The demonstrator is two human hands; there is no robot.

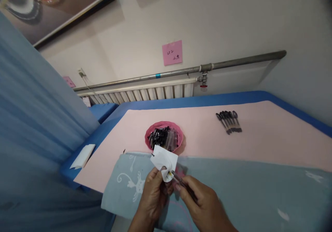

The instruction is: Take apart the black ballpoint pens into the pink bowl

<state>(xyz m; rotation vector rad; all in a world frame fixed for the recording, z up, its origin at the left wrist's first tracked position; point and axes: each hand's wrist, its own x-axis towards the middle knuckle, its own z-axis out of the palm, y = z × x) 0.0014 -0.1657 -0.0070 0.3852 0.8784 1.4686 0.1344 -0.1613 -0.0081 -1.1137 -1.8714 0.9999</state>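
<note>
My left hand [155,194] is closed around a piece of white tissue paper [164,160], pinching it near its lower edge. My right hand [201,201] is closed on a thin dark pen [181,182] whose tip pokes into the tissue. Both hands hover over a grey-blue towel [246,190] at the near edge of the table. Just behind the tissue stands a pink bowl [164,137] filled with several dark pen parts.
A pink sheet [259,142] covers the blue table. A row of several black pens [229,122] lies at the back right. Folded white paper [83,155] rests at the left edge. A blue curtain [31,121] hangs on the left; a radiator [145,94] and pipe run along the wall.
</note>
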